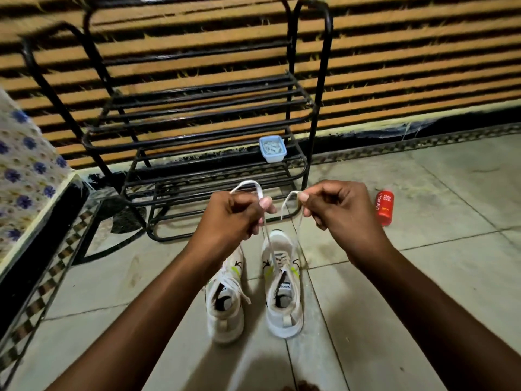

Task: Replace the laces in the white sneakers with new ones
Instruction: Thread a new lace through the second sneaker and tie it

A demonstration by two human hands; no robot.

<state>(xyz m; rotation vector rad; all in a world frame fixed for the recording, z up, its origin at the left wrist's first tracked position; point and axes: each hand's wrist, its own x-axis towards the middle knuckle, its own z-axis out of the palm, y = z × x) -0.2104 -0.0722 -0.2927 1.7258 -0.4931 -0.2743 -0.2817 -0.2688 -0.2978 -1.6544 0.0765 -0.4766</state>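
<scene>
Two white sneakers stand side by side on the tiled floor, toes pointing away from me. The left sneaker (225,303) is partly hidden behind my left wrist. From the right sneaker (283,289) a white lace (267,238) runs up to both hands. My left hand (234,218) pinches one end, which loops above my fingers. The other end is pinched by my right hand (335,213), held raised at the same height.
A black metal shoe rack (197,131) stands just beyond the sneakers against the striped wall. A small pale blue container (272,149) sits on its lower shelf. A red bottle (384,208) lies on the floor at right. A patterned cloth (25,170) covers furniture at left.
</scene>
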